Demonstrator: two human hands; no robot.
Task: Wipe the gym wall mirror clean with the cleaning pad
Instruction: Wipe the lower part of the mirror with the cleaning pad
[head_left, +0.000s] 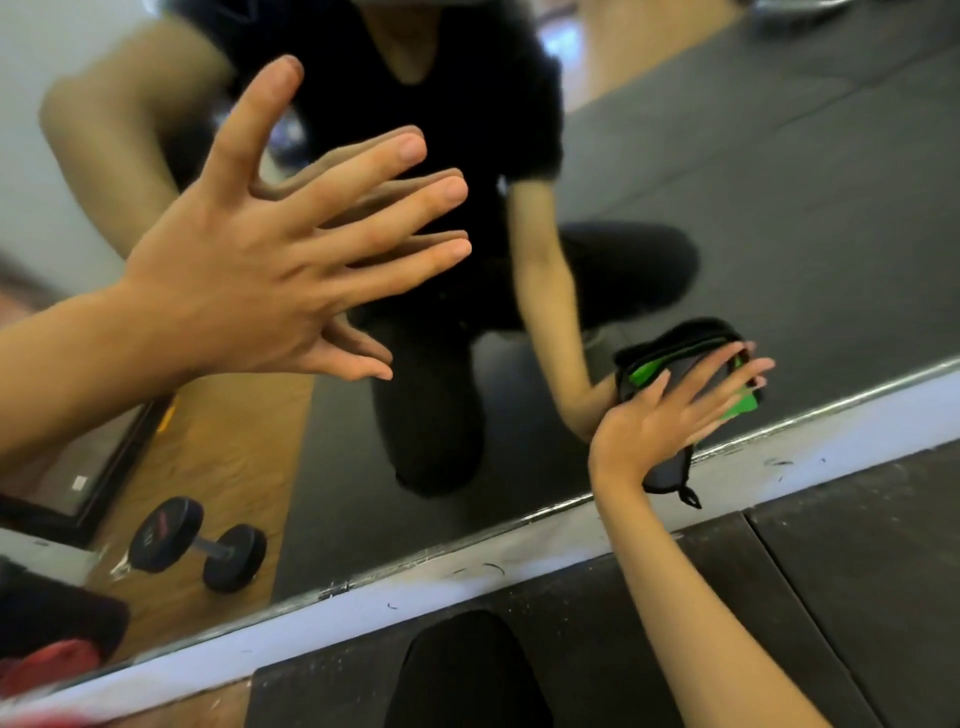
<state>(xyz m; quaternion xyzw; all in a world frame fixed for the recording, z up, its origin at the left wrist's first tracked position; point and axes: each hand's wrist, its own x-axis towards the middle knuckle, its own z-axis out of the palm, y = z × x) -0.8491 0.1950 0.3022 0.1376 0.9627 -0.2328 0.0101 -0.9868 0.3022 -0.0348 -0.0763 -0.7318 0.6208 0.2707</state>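
Note:
The wall mirror (727, 197) fills the upper part of the head view and reflects a kneeling person in black. My left hand (270, 249) lies flat against the glass at the upper left, fingers spread and straight. My right hand (670, 410) presses a black and green cleaning pad (670, 478) against the mirror's lower edge, fingers straight and spread over it. Most of the pad is hidden behind the hand; its reflection shows just above.
A white baseboard (467, 577) runs under the mirror. Dark rubber floor mats (857, 571) lie below it, and my knee (462, 670) rests on them. A dumbbell (197, 543) appears as a reflection at the lower left. Something red (47, 665) sits at the far left edge.

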